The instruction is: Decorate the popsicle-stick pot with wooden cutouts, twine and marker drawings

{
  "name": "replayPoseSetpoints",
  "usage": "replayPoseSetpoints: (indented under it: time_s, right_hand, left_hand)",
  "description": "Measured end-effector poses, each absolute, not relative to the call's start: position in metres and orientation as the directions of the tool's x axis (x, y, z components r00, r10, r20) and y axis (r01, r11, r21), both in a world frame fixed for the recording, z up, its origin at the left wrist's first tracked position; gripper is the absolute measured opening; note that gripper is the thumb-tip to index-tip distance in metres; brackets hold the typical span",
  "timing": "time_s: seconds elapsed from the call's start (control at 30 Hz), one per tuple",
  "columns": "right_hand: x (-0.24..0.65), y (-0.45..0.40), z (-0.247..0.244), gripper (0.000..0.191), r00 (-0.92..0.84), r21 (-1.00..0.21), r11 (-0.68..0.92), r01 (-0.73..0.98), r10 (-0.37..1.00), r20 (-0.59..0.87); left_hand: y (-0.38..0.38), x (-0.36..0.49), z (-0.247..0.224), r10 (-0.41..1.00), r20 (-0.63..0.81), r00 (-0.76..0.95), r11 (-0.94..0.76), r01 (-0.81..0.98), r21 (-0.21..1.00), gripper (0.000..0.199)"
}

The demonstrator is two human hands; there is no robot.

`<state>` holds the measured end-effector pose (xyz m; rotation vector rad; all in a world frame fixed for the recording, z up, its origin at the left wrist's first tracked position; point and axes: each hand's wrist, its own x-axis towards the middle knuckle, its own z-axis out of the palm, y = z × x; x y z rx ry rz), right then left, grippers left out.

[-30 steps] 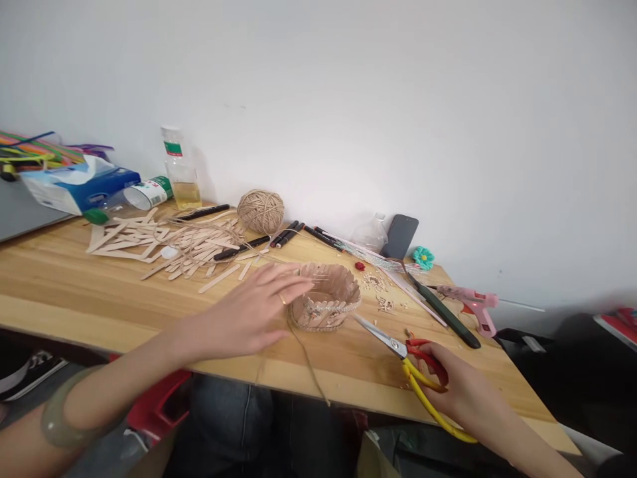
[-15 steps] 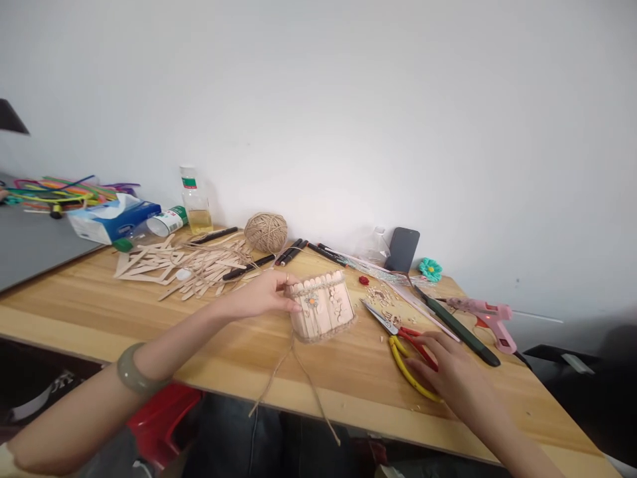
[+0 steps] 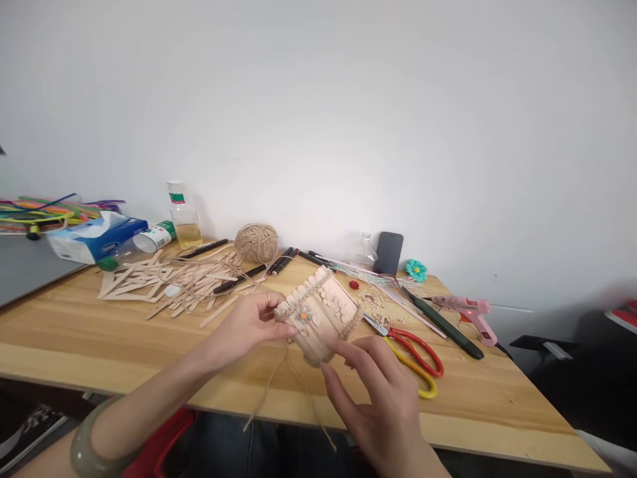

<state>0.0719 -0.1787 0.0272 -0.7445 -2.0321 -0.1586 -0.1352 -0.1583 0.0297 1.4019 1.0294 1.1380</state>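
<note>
A small popsicle-stick craft (image 3: pixel 324 311), trimmed with twine and decorated with an orange-centred flower and wood slices, is tilted above the table. My left hand (image 3: pixel 251 325) is closed on its left edge, thumb in front. At its lower corner, the thumb and forefinger of my right hand (image 3: pixel 383 392) close in a pinch. Two loose twine ends (image 3: pixel 312 401) hang from the craft past the table edge. Just right of it, scissors (image 3: pixel 415 352) with red and yellow handles lie on the table.
Popsicle sticks (image 3: pixel 199 282) are scattered at left, beside a twine ball (image 3: pixel 256 243) and a bottle (image 3: pixel 186 216). A pink glue gun (image 3: pixel 468 309), a dark green-handled tool (image 3: pixel 450 326) and a phone (image 3: pixel 388 252) are at right. A tissue pack (image 3: pixel 102 238) lies far left.
My right hand has let go of the scissors and moved left to the craft's lower corner. The craft has turned in my left hand, and the camera view has shifted slightly.
</note>
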Motion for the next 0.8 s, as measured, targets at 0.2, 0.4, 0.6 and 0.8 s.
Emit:
replayPoseSetpoints:
  time_s: [0.2, 0.4, 0.6, 0.8]
  right_hand:
    - [0.069, -0.175, 0.019, 0.015, -0.347, -0.228, 0.818, 0.529, 0.453, 0.821]
    - [0.067, -0.177, 0.027, 0.016, -0.266, -0.292, 0.798, 0.527, 0.481, 0.836]
    - [0.061, -0.18, 0.026, 0.02, -0.146, -0.43, 0.762, 0.484, 0.555, 0.819]
    - [0.058, -0.178, 0.019, 0.025, -0.125, -0.526, 0.753, 0.395, 0.611, 0.781]
  left_hand:
    - [-0.171, -0.126, 0.034, 0.982, 0.074, 0.175, -0.061, -0.08, 0.995, 0.021]
    - [-0.177, -0.119, 0.03, 0.987, 0.099, 0.126, -0.073, -0.2, 0.977, 0.021]
    - [-0.186, -0.111, 0.029, 0.996, 0.086, 0.03, -0.074, -0.284, 0.956, 0.028]
    - [-0.193, -0.106, 0.031, 0.994, 0.107, -0.01, -0.105, -0.304, 0.947, 0.025]
